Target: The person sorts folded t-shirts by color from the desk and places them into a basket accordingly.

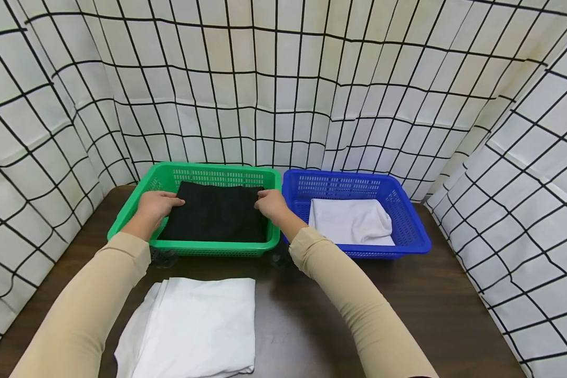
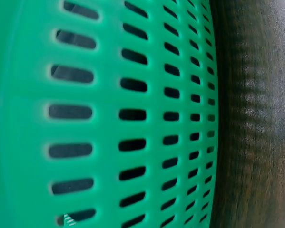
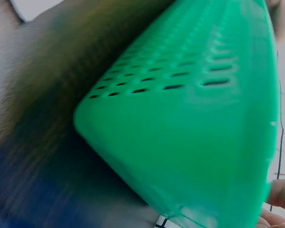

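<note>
A folded black cloth (image 1: 217, 212) lies inside the green basket (image 1: 231, 245) in the head view. At the cloth's left edge, my left hand (image 1: 155, 206) pinches it, thumb on top. My right hand (image 1: 272, 203) grips the upper right edge with curled fingers, over the basket's right rim. The basket wall hides part of the cloth. In the left wrist view the slotted green basket wall (image 2: 106, 133) fills most of the picture. The right wrist view has a basket corner (image 3: 180, 128), with some of the right hand's fingers (image 3: 281, 195) just past the rim.
Right beside the green basket stands a blue basket (image 1: 411, 241) holding a folded white cloth (image 1: 349, 220). Another folded white cloth (image 1: 203, 325) lies on the dark wooden table (image 1: 430, 304), nearer to me. White sheeting with a black grid (image 1: 293, 89) encloses the back and sides.
</note>
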Available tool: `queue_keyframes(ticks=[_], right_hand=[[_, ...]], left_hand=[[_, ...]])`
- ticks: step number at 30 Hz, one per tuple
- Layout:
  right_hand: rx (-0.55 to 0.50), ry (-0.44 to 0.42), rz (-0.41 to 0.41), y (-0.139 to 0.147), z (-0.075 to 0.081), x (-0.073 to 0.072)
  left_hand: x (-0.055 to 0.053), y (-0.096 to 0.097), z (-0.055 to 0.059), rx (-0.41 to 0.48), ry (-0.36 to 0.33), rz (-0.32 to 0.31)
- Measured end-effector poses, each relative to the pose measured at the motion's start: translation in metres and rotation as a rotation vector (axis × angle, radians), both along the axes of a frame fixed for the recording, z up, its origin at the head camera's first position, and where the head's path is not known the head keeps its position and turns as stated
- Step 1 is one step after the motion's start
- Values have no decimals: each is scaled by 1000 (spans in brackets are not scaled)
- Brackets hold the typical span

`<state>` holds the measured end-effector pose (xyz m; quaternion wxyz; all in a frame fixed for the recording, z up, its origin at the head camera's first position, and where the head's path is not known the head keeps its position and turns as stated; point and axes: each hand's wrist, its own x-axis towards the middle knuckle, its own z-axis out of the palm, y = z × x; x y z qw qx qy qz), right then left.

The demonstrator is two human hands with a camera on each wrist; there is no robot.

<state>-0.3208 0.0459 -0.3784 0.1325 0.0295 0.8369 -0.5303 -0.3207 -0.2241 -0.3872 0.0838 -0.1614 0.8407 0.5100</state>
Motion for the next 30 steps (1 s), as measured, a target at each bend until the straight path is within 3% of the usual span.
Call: queue_keyframes(ticks=[4,12,21,26,30], right_hand=[[-3,24,38,4,-2,7],[-132,-2,56,18,1,17],[-338,-74,-1,39,8,25],[-499,-103,4,48,8,35],[-521,-114,26,51,6,41]], left_hand=[[1,-4,-2,38,-16,-2],[6,-11,-2,31,-31,-66],[16,-4,1,-240,102,-125],[19,-1,1,-225,158,-93],[25,1,3,-140,175,-64]])
